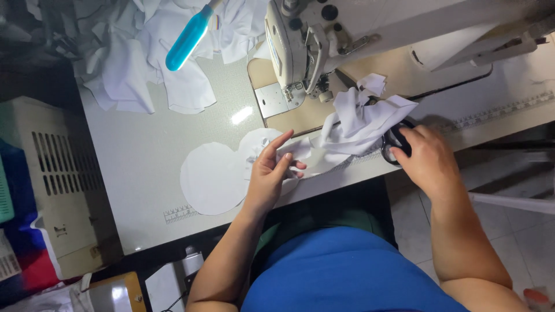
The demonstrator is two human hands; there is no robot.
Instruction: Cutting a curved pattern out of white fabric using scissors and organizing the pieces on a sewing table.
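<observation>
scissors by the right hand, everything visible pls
The scissors are mostly hidden: only dark, black-looking handle loops show, lying at the table's front edge. The right hand covers them, fingers through or over the loops. The crumpled white fabric overlaps their far end, so the blades cannot be seen.

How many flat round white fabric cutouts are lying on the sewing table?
2. One large round cutout lies left of the left hand; a second overlaps its upper right edge, partly covered by that hand. More may be hidden under the white fabric piece.
</observation>
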